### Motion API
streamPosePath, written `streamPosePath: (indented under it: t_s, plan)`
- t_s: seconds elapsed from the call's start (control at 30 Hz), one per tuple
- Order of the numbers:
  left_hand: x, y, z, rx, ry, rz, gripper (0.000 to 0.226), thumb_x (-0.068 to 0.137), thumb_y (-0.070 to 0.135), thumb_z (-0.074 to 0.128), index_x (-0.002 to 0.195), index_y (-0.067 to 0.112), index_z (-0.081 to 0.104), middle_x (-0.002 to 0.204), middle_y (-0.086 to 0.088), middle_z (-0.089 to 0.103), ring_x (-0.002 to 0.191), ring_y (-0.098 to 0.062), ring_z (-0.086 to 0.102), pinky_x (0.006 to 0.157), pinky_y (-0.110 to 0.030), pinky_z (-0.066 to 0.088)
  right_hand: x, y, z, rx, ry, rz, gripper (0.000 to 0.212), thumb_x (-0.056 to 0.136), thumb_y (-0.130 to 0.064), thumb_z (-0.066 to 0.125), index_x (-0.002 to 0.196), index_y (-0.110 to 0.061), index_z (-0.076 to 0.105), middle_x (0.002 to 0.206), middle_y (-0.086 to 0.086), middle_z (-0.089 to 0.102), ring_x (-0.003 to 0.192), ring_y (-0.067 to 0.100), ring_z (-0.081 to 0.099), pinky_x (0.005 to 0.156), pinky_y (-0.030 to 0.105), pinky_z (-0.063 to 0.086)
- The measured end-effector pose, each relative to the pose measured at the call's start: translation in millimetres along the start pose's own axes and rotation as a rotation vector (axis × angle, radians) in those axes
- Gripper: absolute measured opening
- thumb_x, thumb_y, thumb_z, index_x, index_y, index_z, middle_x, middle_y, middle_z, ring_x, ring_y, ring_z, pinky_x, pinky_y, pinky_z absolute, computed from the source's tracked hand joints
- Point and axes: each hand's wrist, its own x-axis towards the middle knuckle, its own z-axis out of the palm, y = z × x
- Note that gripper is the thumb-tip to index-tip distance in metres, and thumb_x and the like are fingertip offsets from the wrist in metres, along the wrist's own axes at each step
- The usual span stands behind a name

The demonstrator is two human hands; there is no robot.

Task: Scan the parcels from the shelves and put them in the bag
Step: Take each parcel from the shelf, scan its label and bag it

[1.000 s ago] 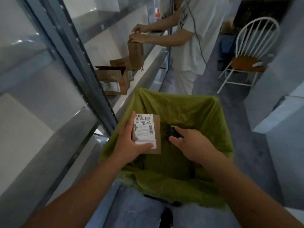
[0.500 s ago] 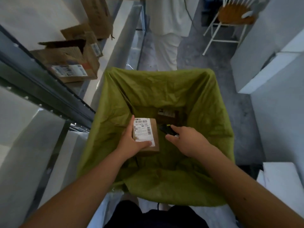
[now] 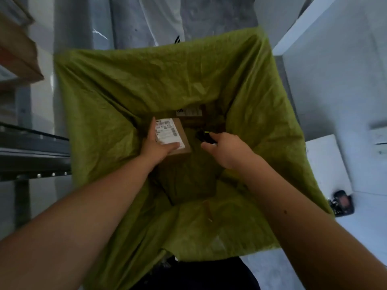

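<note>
A big olive-green bag (image 3: pixel 129 84) stands open below me and fills most of the view. My left hand (image 3: pixel 156 148) reaches down into it and grips a small brown parcel (image 3: pixel 181 137) with a white barcode label on top. My right hand (image 3: pixel 227 148) is also inside the bag, to the right of the parcel, and holds a small black scanner (image 3: pixel 204 136) whose tip shows past the fingers. Deeper in the bag lies another brown labelled parcel (image 3: pixel 191 113).
A metal shelf frame (image 3: pixel 31 151) runs along the left, with a brown carton (image 3: pixel 18 51) on the shelf at top left. White blocks (image 3: pixel 335 59) stand to the right of the bag. A dark object (image 3: pixel 342 203) lies on the grey floor at right.
My view has tilted further down into the bag. Both hands have gone lower inside it, the left still gripping the labelled parcel, the right still holding the scanner. The other person has left the view.
</note>
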Motion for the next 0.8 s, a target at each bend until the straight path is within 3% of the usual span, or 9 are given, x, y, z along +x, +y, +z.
streamPosePath:
  t_s: [0.1, 0.3, 0.47, 0.6, 0.67, 0.8]
  plan:
    - [19, 2, 3, -0.045, 0.062, -0.007, 0.119, 0.075, 0.019, 0.095, 0.164, 0.043, 0.02, 0.161, 0.001, 0.04, 0.14, -0.017, 0.045, 0.11, -0.031, 0.04, 11, 2, 6, 0.008, -0.013, 0.035, 0.066, 0.101, -0.059, 0.052, 0.158, -0.028, 0.038, 0.138, 0.006, 0.06, 0.106, 0.025, 0.066, 0.091, 0.043, 0.057]
    - [45, -1, 7, -0.044, 0.174, 0.0, 0.105, 0.078, 0.017, 0.093, 0.161, 0.032, 0.03, 0.156, -0.001, 0.046, 0.129, -0.011, 0.044, 0.103, -0.026, 0.037, 27, 6, 21, 0.041, -0.027, 0.058, 0.066, 0.099, -0.06, 0.054, 0.157, -0.03, 0.04, 0.133, 0.003, 0.062, 0.098, 0.022, 0.067, 0.086, 0.044, 0.059]
    - [63, 1, 4, 0.039, 0.207, -0.014, 0.08, 0.092, 0.016, 0.08, 0.16, 0.022, 0.037, 0.156, -0.005, 0.05, 0.141, -0.025, 0.049, 0.108, -0.032, 0.042, 39, 8, 31, 0.061, -0.038, 0.052, 0.068, 0.098, -0.062, 0.054, 0.157, -0.031, 0.039, 0.134, 0.003, 0.061, 0.099, 0.021, 0.065, 0.085, 0.043, 0.059]
    - [82, 2, -1, 0.36, 0.163, 0.03, 0.061, 0.099, 0.022, 0.073, 0.153, 0.012, 0.047, 0.154, -0.015, 0.052, 0.141, -0.034, 0.05, 0.115, -0.04, 0.043, 48, 6, 36, 0.064, -0.031, 0.058, 0.068, 0.098, -0.062, 0.054, 0.157, -0.032, 0.039, 0.123, 0.0, 0.062, 0.085, 0.015, 0.064, 0.074, 0.037, 0.057]
    - [86, 0, -1, 0.571, 0.03, 0.026, 0.081, 0.093, 0.038, 0.079, 0.161, 0.018, 0.038, 0.164, -0.015, 0.035, 0.15, -0.035, 0.037, 0.121, -0.042, 0.036, 51, 4, 40, 0.071, -0.041, 0.062, 0.069, 0.098, -0.062, 0.055, 0.157, -0.032, 0.038, 0.12, -0.001, 0.062, 0.079, 0.012, 0.063, 0.065, 0.033, 0.053]
    - [88, -3, -2, 0.838, -0.158, 0.022, 0.157, 0.061, 0.056, 0.098, 0.167, 0.024, -0.013, 0.175, -0.01, -0.012, 0.161, -0.033, -0.003, 0.13, -0.048, 0.015, 54, 1, 47, 0.077, -0.06, 0.066, 0.068, 0.098, -0.06, 0.056, 0.157, -0.032, 0.039, 0.114, -0.004, 0.058, 0.074, 0.007, 0.058, 0.061, 0.03, 0.048]
